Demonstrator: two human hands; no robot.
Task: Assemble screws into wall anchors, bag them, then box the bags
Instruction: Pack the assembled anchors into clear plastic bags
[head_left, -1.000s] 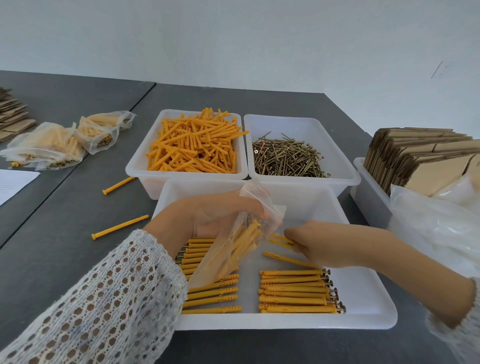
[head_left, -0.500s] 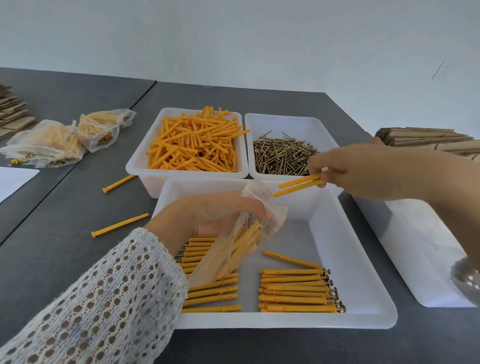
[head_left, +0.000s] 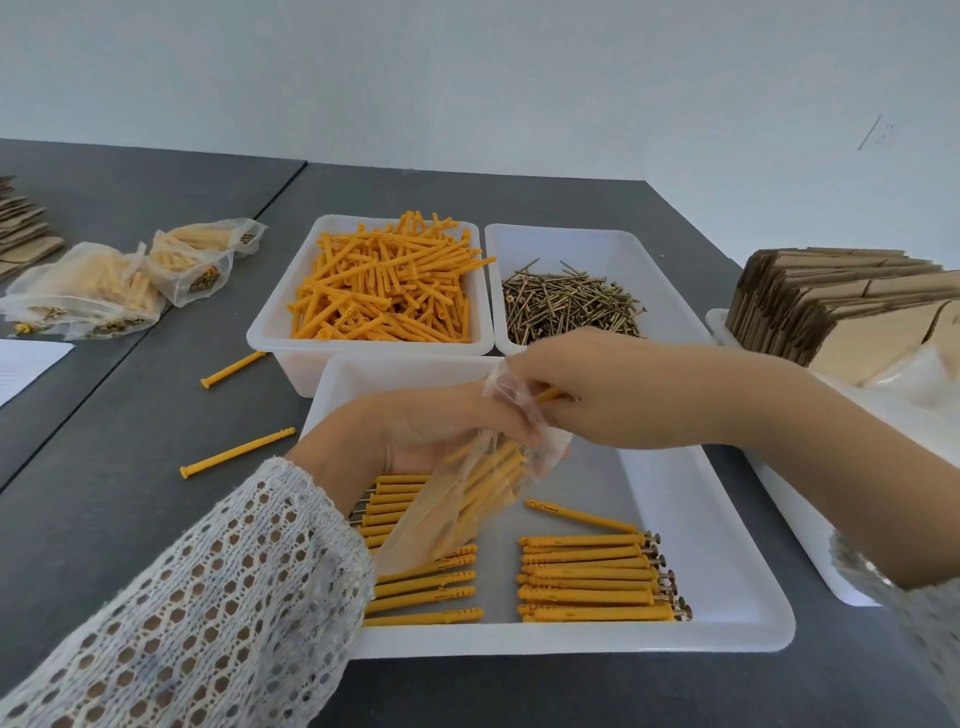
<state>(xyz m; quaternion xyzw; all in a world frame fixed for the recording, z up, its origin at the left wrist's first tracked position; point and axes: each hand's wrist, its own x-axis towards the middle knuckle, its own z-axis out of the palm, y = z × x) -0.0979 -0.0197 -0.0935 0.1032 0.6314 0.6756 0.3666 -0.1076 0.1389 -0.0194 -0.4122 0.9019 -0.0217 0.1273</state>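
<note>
While the left hand grips the mouth of a clear plastic bag, fingers curled round the film, the bag hangs tilted over the near tray, already holding several orange anchors. Right hand sits at the bag's mouth, at 1 o'clock from the left hand, fingers pinching orange anchor pieces at the opening; exact count can't be told.

Near tray floor: 1 row of assembled anchors with screw heads showing at 5 o'clock from the bag, another row at 6 to 7 o'clock, partly under the bag and sleeve. 1 loose anchor lies angled just above the right row.

12 o'clock from the near tray: bin of loose anchors, touching it on the right a bin of screws.

9 to 10 o'clock on the dark table: 2 stray anchors. Further out at 10 o'clock, filled bags in a heap. 3 o'clock: flat cardboard boxes stacked on edge in a white tray.
</note>
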